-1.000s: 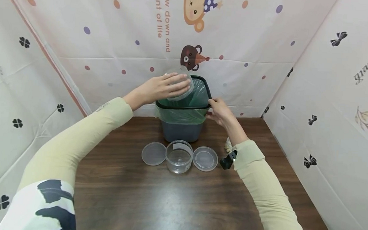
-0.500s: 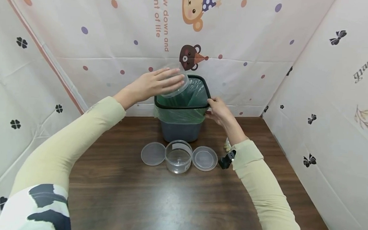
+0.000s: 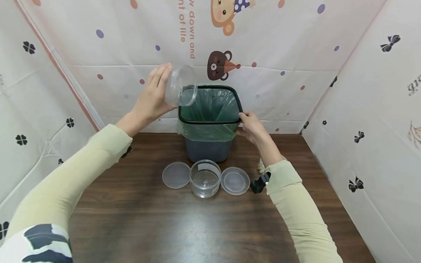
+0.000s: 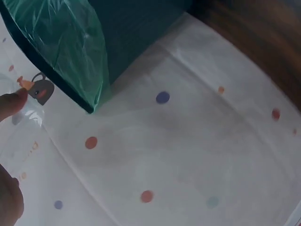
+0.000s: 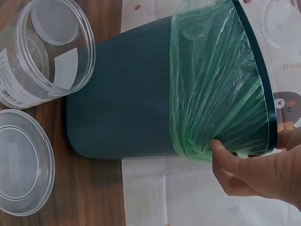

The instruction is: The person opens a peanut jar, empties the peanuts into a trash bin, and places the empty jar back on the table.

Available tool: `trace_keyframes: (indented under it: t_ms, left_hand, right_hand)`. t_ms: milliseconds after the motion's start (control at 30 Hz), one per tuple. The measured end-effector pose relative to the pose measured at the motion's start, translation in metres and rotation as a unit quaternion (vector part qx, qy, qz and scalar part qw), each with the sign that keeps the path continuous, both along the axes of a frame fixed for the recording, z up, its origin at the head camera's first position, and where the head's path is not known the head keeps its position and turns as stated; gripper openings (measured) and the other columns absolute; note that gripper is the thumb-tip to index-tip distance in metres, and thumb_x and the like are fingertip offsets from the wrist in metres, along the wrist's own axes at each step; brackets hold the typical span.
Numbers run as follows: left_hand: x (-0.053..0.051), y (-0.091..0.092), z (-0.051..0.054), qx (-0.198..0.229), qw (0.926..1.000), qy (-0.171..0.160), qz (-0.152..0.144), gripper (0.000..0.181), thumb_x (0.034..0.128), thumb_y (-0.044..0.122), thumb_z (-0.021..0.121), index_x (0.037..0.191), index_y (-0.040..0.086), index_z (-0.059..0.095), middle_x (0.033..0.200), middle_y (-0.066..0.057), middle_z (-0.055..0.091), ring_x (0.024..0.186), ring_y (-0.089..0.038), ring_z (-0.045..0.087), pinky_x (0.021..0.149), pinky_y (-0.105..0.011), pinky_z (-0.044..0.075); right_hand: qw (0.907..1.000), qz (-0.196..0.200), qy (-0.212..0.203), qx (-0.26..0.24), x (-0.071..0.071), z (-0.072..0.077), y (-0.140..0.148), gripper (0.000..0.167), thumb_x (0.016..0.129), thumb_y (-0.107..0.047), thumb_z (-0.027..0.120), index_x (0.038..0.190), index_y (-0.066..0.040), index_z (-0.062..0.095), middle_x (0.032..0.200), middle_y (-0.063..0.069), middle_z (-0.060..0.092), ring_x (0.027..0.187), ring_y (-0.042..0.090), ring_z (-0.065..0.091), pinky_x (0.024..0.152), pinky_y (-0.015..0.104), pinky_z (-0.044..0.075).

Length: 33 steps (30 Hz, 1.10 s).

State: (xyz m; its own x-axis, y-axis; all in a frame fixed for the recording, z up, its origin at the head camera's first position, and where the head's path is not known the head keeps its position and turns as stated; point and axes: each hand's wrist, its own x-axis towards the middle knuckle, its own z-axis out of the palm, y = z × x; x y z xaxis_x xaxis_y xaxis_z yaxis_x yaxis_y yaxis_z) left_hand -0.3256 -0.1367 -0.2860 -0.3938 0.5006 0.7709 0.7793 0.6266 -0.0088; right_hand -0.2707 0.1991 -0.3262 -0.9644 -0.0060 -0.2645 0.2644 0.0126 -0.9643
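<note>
My left hand [image 3: 153, 94] grips a clear round plastic jar [image 3: 180, 86], tipped on its side above the left rim of a trash bin [image 3: 208, 150]. The jar's mouth faces right, and it looks see-through with nothing visible inside. In the left wrist view only the thumb and part of the palm show beside the jar. A green plastic bag [image 5: 221, 80] lines the bin and folds over its dark rim. At the bin's right front corner my right hand [image 3: 251, 127] pinches the rim and the folded bag; in the right wrist view the fingers [image 5: 230, 157] touch the green plastic.
On the brown wooden table [image 3: 193, 227], a second clear jar [image 3: 205, 181] stands upright before the bin. A round lid [image 3: 176, 175] lies on its left, another lid [image 3: 235, 181] on its right. A small pale item [image 3: 261, 166] is partly hidden by the right wrist. Printed cloth walls surround the table.
My left hand has moved left with the jar and turned it, so its mouth now points right over the bin's left rim. My right hand has stayed on the rim.
</note>
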Motion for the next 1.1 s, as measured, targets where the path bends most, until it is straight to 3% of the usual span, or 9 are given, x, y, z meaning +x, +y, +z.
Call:
trace_keyframes:
  t_ms: [67,167,300,467,633,733,867,900,1100]
  left_hand:
    - [0.004,-0.005,-0.006,0.055,0.9974,-0.047,0.006,0.121,0.0588,0.016,0.1,0.157,0.002,0.029,0.156,-0.021,0.037,0.145,-0.036,0.031,0.122,-0.045,0.025]
    - [0.012,-0.012,-0.017,0.132,0.9853,-0.107,0.016,0.128,0.0529,0.022,0.103,0.157,0.008,0.03,0.155,-0.016,0.039,0.142,-0.03,0.034,0.119,-0.045,0.029]
    - [0.026,-0.024,-0.031,0.201,0.9674,-0.148,0.043,0.125,0.052,0.027,0.103,0.155,0.008,0.035,0.151,-0.014,0.045,0.137,-0.03,0.043,0.114,-0.046,0.036]
    - [0.044,-0.042,-0.049,0.231,0.9548,-0.172,0.073,0.125,0.0522,0.031,0.103,0.156,0.013,0.036,0.149,-0.01,0.047,0.133,-0.028,0.046,0.11,-0.05,0.04]
    - [0.06,-0.063,-0.075,0.225,0.9487,-0.199,0.1,0.126,0.0514,0.029,0.103,0.156,0.01,0.034,0.149,-0.017,0.046,0.133,-0.033,0.046,0.11,-0.056,0.039]
    - [0.07,-0.073,-0.094,0.219,0.9418,-0.224,0.122,0.126,0.0521,0.027,0.103,0.155,0.007,0.033,0.148,-0.021,0.045,0.134,-0.038,0.045,0.108,-0.06,0.038]
    - [0.084,-0.084,-0.12,0.22,0.9319,-0.251,0.143,0.126,0.0535,0.025,0.103,0.156,0.004,0.032,0.148,-0.023,0.043,0.135,-0.042,0.042,0.107,-0.064,0.037]
    - [0.087,-0.086,-0.126,0.22,0.9303,-0.254,0.146,0.127,0.0538,0.025,0.102,0.156,0.004,0.031,0.148,-0.024,0.043,0.136,-0.043,0.042,0.107,-0.065,0.037]
    - [0.103,-0.096,-0.17,0.227,0.9228,-0.269,0.157,0.128,0.0532,0.027,0.102,0.156,0.004,0.031,0.148,-0.025,0.043,0.133,-0.045,0.044,0.105,-0.068,0.038]
  right_hand:
    - [1.0,-0.004,-0.001,0.002,-0.001,-0.001,-0.001,0.052,0.111,-0.024,0.035,0.157,-0.004,0.02,0.162,0.019,0.015,0.111,0.032,0.047,0.113,0.047,0.041]
    - [1.0,-0.004,0.0,-0.007,-0.001,-0.002,0.001,0.054,0.111,-0.025,0.036,0.158,-0.004,0.019,0.162,0.019,0.015,0.13,0.039,0.044,0.113,0.047,0.041]
    - [0.9991,0.009,0.009,-0.04,0.001,-0.009,0.009,0.058,0.111,-0.029,0.039,0.16,-0.005,0.019,0.162,0.021,0.019,0.143,0.043,0.036,0.115,0.048,0.038]
    - [0.9981,0.021,0.034,-0.046,0.005,-0.027,0.026,0.067,0.109,-0.038,0.042,0.162,-0.008,0.015,0.164,0.02,0.018,0.146,0.042,0.033,0.117,0.051,0.035]
    - [0.9924,0.047,0.1,0.054,0.018,-0.05,0.04,0.068,0.11,-0.042,0.037,0.162,-0.006,0.013,0.165,0.021,0.018,0.147,0.042,0.03,0.116,0.054,0.035]
    - [0.9672,0.057,0.159,0.19,0.027,-0.065,0.042,0.064,0.109,-0.04,0.039,0.16,-0.005,0.024,0.162,0.022,0.028,0.145,0.042,0.034,0.115,0.056,0.035]
    - [0.9112,0.066,0.208,0.35,0.042,-0.081,0.036,0.06,0.107,-0.037,0.046,0.157,-0.005,0.034,0.157,0.023,0.035,0.144,0.042,0.036,0.116,0.057,0.031]
    - [0.8984,0.072,0.22,0.373,0.047,-0.085,0.033,0.061,0.107,-0.037,0.047,0.156,-0.004,0.035,0.157,0.024,0.035,0.145,0.042,0.034,0.118,0.058,0.029]
    - [0.8502,0.13,0.288,0.421,0.071,-0.104,0.014,0.062,0.104,-0.034,0.054,0.156,-0.004,0.036,0.157,0.024,0.034,0.144,0.046,0.032,0.115,0.063,0.03]
